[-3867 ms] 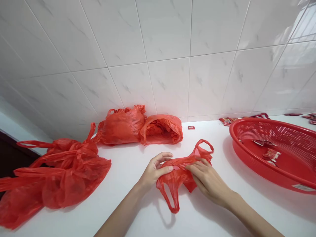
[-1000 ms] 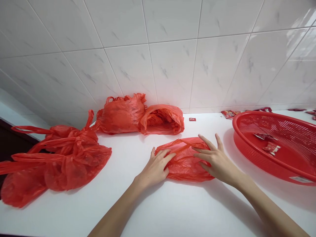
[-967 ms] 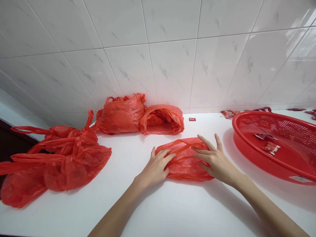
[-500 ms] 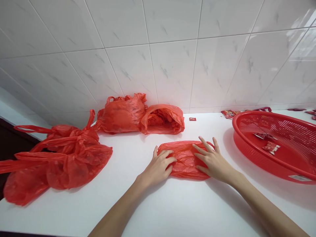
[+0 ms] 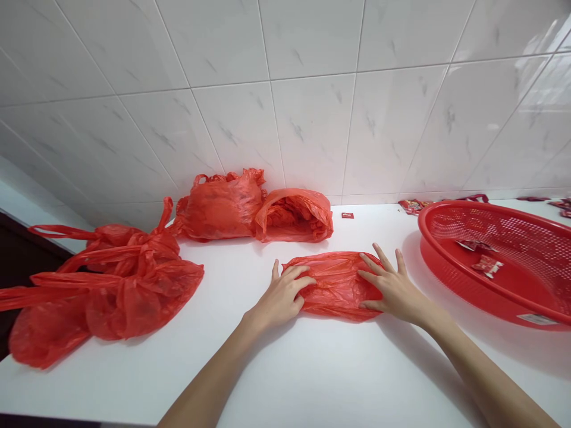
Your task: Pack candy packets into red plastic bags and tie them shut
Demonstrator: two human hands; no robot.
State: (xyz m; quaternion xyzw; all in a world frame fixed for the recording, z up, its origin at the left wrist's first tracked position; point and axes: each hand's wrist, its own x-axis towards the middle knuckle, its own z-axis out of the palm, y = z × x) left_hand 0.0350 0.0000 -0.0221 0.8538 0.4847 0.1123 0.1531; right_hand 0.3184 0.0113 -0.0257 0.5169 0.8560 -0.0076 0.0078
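Note:
A crumpled red plastic bag (image 5: 336,285) lies flat on the white table (image 5: 285,374) between my two hands. My left hand (image 5: 283,297) rests at its left end, fingers apart and fingertips on the film. At the right end, my right hand (image 5: 390,285) touches the bag with its fingers spread. Neither hand grips it. Behind the bag, near the wall, another red plastic bag (image 5: 297,217) lies on its side with its mouth facing me and crumpled red film inside.
To the left sit tied, filled red bags (image 5: 129,285), with another full red bag (image 5: 223,208) by the tiled wall (image 5: 312,131). A red plastic basket (image 5: 482,291) holding a few wrappers stands right. One small red packet (image 5: 347,216) and several wrappers (image 5: 414,206) lie along the back.
My hands have slid slightly apart, left hand to the left and right hand to the right. The bag between them looks a little wider and flatter.

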